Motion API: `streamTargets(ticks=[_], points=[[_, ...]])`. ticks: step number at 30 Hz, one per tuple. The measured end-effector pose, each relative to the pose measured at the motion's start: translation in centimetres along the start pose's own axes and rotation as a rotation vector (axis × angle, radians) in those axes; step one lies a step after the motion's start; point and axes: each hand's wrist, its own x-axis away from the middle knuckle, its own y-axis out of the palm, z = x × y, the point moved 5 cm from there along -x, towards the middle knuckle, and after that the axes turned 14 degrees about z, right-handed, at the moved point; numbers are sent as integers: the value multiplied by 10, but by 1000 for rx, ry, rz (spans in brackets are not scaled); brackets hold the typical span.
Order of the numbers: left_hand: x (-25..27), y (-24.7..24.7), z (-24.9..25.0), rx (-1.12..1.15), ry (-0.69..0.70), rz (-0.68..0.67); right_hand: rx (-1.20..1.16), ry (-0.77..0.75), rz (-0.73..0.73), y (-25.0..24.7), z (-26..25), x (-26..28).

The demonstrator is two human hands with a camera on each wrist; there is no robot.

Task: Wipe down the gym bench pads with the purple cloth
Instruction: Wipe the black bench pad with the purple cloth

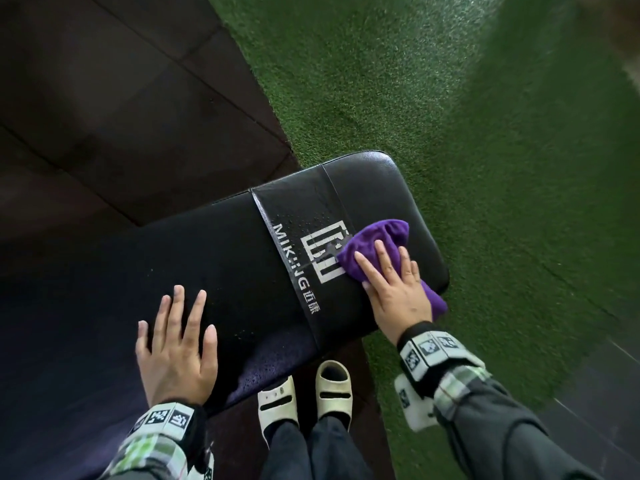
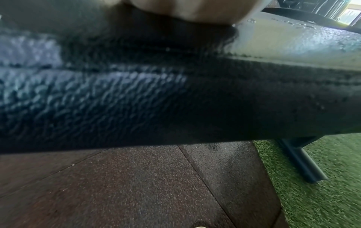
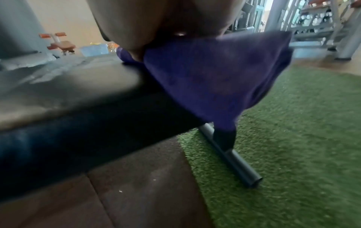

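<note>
A black padded gym bench (image 1: pixel 242 251) runs from lower left to upper right, with a white logo and water droplets on its glossy band. My right hand (image 1: pixel 388 282) presses flat, fingers straight, on the bunched purple cloth (image 1: pixel 377 237) beside the logo near the bench's far end. A corner of the cloth (image 3: pixel 220 80) hangs over the near edge of the pad (image 3: pixel 68 86). My left hand (image 1: pixel 176 337) lies flat with spread fingers on the pad's middle. The left wrist view shows only the heel of that hand (image 2: pixel 187 10) on the pebbled pad (image 2: pixel 97 92).
Green turf (image 1: pixel 467 133) lies right of the bench, dark rubber tiles (image 1: pixel 104 98) left. My feet in white slides (image 1: pixel 304 393) stand at the near edge. A grey frame foot tube (image 3: pixel 232 157) rests on the turf. Gym racks (image 3: pixel 316 23) stand far behind.
</note>
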Motion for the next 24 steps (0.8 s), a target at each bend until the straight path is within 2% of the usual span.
streamTargets(ticks=[3,6,8,10,13,15,17,20,24], points=[[0,0,0,-1,4,13,-13,-110,55,2,-40,2],[0,0,1,1,7,19,-60,-408,42,3,-59,33],[0,0,1,4,8,24,-48,-531,-2,3,-48,52],[0,0,1,5,6,22,-24,-484,4,1,-23,57],[-1,0,1,9,1,9,-37,-211,30,-4,12,39],[-1,0,1,11,-2,5,-43,-91,28,-4,15,16],[-1,0,2,12,-3,5,-32,-48,7,1,1,-2],[-1,-1,2,15,-8,-1,-47,-78,33,5,-31,-9],[-1,-1,1,18,-13,-7,-93,-356,21,5,-54,24]])
